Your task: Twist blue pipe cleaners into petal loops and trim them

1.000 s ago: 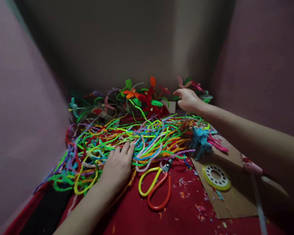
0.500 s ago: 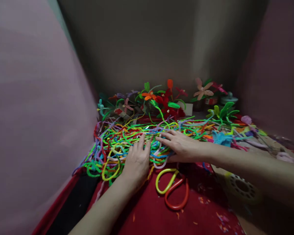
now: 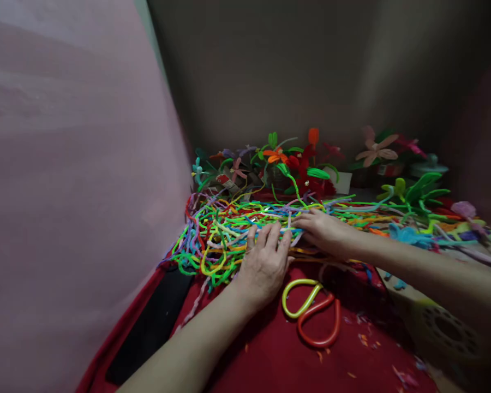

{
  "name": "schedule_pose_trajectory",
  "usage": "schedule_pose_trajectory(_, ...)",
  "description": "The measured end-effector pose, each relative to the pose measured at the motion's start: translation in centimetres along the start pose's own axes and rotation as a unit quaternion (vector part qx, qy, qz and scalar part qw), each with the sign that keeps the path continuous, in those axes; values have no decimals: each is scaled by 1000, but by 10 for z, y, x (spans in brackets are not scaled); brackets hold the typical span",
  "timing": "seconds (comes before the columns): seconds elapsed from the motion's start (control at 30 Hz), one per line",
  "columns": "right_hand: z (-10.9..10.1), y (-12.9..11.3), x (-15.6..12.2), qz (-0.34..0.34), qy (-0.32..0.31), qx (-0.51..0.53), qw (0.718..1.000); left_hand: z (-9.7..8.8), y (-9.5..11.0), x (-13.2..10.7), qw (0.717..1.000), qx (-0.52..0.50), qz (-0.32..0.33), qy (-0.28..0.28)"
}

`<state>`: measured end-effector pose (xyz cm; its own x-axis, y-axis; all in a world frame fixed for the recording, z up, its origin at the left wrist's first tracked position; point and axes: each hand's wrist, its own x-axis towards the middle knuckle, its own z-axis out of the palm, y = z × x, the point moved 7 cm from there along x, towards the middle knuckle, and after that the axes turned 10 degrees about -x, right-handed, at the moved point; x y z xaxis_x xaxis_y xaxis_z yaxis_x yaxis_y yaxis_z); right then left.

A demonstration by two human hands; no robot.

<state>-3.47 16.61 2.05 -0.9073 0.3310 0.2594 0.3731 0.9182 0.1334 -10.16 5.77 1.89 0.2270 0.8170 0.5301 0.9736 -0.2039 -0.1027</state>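
Note:
A tangled heap of coloured pipe cleaners lies on a red cloth. My left hand rests flat on the near edge of the heap, fingers stretched out and apart. My right hand lies just to its right, fingers curled down into the strands, seemingly pinching some; what they grip is hidden. Scissors with a yellow and an orange handle lie right below both hands.
Finished pipe-cleaner flowers stand along the back wall, with green and blue ones at the right. A yellow tape roll sits on cardboard at the lower right. A pink wall closes the left side. Scraps litter the cloth.
My right hand came back from the flowers at the rear and settled on the heap beside the left hand. The view swung left, so everything shifted right in the picture.

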Motion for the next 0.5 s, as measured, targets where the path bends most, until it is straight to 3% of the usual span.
schedule_pose_trajectory(0.27,-2,28,6,168,-3,64,984,9,-15,-1,997,38,-50,-40)
schedule_pose_trajectory(0.4,-1,23,6,127,-3,52,990,18,-19,-4,993,48,-69,-85)
schedule_pose_trajectory(0.5,-25,2,-2,92,40,36,994,24,-19,-6,990,48,-71,-113)
